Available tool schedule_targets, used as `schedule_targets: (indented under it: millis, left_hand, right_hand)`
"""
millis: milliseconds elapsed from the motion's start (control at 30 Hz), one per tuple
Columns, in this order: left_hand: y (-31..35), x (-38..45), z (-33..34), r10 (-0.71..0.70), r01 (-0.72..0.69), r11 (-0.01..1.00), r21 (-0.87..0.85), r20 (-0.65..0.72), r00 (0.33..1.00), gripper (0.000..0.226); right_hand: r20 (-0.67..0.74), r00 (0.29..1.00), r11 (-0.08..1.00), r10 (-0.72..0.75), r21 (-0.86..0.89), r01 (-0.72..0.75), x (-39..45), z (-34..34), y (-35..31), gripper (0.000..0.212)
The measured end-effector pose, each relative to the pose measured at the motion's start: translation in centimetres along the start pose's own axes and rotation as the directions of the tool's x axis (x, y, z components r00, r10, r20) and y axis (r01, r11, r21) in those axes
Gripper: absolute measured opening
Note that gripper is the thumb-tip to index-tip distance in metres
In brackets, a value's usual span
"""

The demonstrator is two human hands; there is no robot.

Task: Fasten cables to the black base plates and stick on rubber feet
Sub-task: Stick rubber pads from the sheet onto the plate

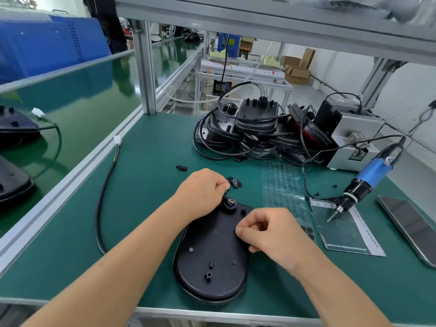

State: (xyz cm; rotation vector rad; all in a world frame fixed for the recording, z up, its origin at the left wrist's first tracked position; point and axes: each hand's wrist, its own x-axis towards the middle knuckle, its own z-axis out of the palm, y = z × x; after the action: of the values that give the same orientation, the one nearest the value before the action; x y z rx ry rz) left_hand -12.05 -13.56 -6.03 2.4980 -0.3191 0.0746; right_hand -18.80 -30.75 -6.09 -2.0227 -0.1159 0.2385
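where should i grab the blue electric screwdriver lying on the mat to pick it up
Grip the blue electric screwdriver around its blue barrel, coming from above with the right hand. It lies tilted, bit tip down-left on the printed sheet and cord trailing up-right, so the thick mid-body is the exposed, likely balanced part.

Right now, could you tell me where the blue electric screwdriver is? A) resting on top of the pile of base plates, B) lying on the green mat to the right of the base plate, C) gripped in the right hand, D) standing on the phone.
B: the blue electric screwdriver lies on the green mat, right of the base plate, with neither hand on it.
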Motion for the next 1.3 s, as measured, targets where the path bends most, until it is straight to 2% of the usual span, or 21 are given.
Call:
schedule_targets:
  millis: [167,233,367,467,533,600,667,733,767,833,933,1000,1033,1133,1167,1200,1267,1300]
  left_hand:
    - [0.0,0.0,0.1,0.003,-0.003,1.0,-0.004,-0.008,1.0,0.02]
    - [0.0,0.0,0.0,0.001,-0.001,1.0,0.005,-0.006,1.0,0.02]
    - [0.1,0.0,0.0,-0.01,0.01,1.0,0.005,-0.004,1.0,0.02]
    - [0.1,0.0,0.0,-0.029,0.029,0.999,0.017,-0.007,1.0,0.021]
    - [0.2,-0.1,0.0,-0.044,0.044,0.999,0.015,-0.006,0.999,0.028]
    - [0.0,-0.1,-0.5,-0.061,0.06,0.997,-0.038,-0.006,0.998,0.035]
    - [-0.8,0.2,-1.8,-0.119,0.111,0.987,-0.112,-0.066,0.991,0.039]
    - [-2.6,0.7,-3.9,-0.215,0.207,0.977,-0.059,-0.24,0.947,0.028]
    - [-3.8,0.9,-5.0,-0.276,0.299,0.954,0.017,-0.336,0.9,0.023]
    - [-6.2,0.8,-6.4,-0.413,0.546,0.815,0.195,-0.464,0.783,0.026]
    - [-8.3,-0.5,-6.5,-0.571,0.747,0.596,0.296,-0.498,0.653,0.03]
    - [-9.1,-1.2,-5.7,-0.628,0.786,0.532,0.314,-0.477,0.615,0.028]
    - [-9.5,-1.5,-5.4,-0.637,0.789,0.531,0.31,-0.467,0.613,0.027]
    - [-10.4,-1.9,-5.4,-0.62,0.762,0.62,0.187,-0.478,0.622,0.012]
    - [-10.7,-2.0,-5.8,-0.623,0.742,0.659,0.124,-0.462,0.631,0.004]
    - [-10.7,-2.0,-6.2,-0.621,0.704,0.708,0.05,-0.432,0.654,0.007]
    - [-9.4,-2.3,-7.1,-0.593,0.55,0.805,-0.221,-0.292,0.751,0.014]
    - [-8.0,-2.8,-7.4,-0.565,0.463,0.784,-0.414,-0.167,0.808,0.013]
  right_hand:
    - [0.002,1.0,0.993,-0.03,-0.111,0.03,-0.1,0.1,0.1,0.012]
    - [0.029,1.0,0.99,-0.007,-0.139,0.011,0.2,-0.2,-0.1,0.021]
    - [0.027,0.996,0.995,0.089,-0.05,-0.087,0.6,-0.4,-0.3,0.028]
    - [-0.023,0.997,0.995,0.069,-0.073,-0.07,0.5,0.0,-0.2,0.026]
    - [-0.012,0.996,0.996,0.089,-0.028,-0.09,0.5,0.0,-0.2,0.023]
    - [0.015,0.992,0.991,0.124,0.047,-0.125,0.6,-0.2,-0.3,0.021]
    - [0.025,0.989,0.984,0.147,0.098,-0.148,0.6,-0.2,-0.2,0.018]
    - [0.009,0.985,0.975,0.173,0.139,-0.172,0.6,-0.3,0.1,0.014]
    - [-0.006,0.983,0.971,0.183,0.155,-0.18,0.6,-0.3,0.3,0.013]
    - [-0.033,0.981,0.967,0.19,0.181,-0.181,0.6,-0.4,0.5,0.012]
    - [-0.063,0.984,0.969,0.169,0.193,-0.154,0.6,-0.2,0.5,0.012]
    - [-0.08,0.985,0.977,0.152,0.16,-0.138,0.7,0.0,0.6,0.013]
    - [-0.09,0.985,0.982,0.146,0.136,-0.133,0.7,0.1,0.6,0.013]
    - [-0.144,0.982,0.992,0.12,0.046,-0.114,0.4,0.3,0.4,0.014]
    - [-0.161,0.981,0.994,0.104,-0.022,-0.109,0.1,0.3,0.4,0.016]
    - [-0.175,0.981,0.986,0.086,-0.127,-0.109,-0.2,0.3,0.4,0.019]
    - [-0.174,0.983,0.917,0.062,-0.378,-0.125,-0.7,0.3,0.4,0.029]
    - [-0.171,0.983,0.891,0.063,-0.434,-0.133,-0.9,0.3,0.3,0.034]
